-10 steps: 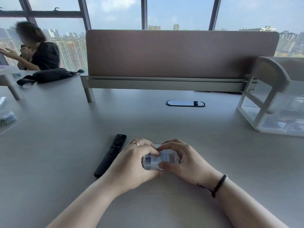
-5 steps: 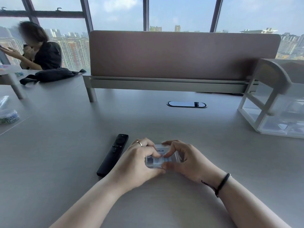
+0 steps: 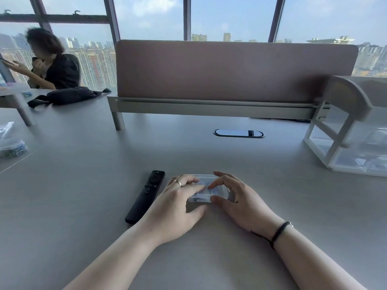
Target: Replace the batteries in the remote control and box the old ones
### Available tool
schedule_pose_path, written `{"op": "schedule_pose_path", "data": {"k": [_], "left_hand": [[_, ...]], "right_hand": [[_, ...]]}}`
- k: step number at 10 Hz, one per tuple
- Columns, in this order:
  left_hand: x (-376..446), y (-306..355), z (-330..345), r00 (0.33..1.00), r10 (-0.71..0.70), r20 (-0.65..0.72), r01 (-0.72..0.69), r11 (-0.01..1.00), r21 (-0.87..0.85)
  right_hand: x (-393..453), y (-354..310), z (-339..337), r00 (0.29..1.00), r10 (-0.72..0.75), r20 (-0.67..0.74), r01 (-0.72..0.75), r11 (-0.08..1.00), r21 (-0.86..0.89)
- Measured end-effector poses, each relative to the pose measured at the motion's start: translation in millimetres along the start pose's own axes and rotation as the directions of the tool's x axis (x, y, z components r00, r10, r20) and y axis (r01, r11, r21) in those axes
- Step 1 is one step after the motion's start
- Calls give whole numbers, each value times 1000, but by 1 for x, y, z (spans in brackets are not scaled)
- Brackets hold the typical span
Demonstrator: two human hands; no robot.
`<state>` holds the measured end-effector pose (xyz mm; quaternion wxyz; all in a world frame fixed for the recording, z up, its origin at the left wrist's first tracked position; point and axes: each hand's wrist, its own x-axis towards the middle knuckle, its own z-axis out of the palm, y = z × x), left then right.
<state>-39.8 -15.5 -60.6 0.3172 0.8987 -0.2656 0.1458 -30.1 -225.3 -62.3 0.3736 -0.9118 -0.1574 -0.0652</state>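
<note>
Head view, single entry; places given relative to the clear plastic battery case [image 3: 209, 190].

Item 1: clear plastic battery case. It lies flat on the grey desk [image 3: 83, 206], directly ahead of me, its long axis running left to right. I read printed labels through the lid; how many cells it holds I cannot tell.

Item 2: left hand [image 3: 178, 208]. It covers the case's left end, fingers [image 3: 193, 185] spread across the lid, thumb on the desk just short of the near edge. A ring shows on one finger. It presses rather than clasps.

Item 3: right hand [image 3: 240, 199]. It pinches the case's right end, thumb on the near side and the other fingertips curled over the lid. A dark band sits at the wrist.

Item 4: black remote control [image 3: 145, 196]. It lies just left of the case, apart from it, beside my left hand. Its long axis runs near-left to far-right, button end away from me. No open battery cover is visible.

Item 5: clear drawer organiser [image 3: 343, 147], well to the right of the case and farther back.

Judgement: I am probably opening the case. The remote lies to the left, so the left hand is the nearer one to reach it.
</note>
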Motion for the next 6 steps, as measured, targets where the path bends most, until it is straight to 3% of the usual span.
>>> {"op": "schedule_pose_path", "data": {"k": [3,6], "left_hand": [[-13,4,-1,987,-44,-152,34,997,-69],[-47,15,-3,990,-72,-119,76,997,27]], "right_hand": [[-17,-12,-5,995,64,-78,-62,998,25],[-74,-30,-6,970,146,-196,-146,989,16]]}}
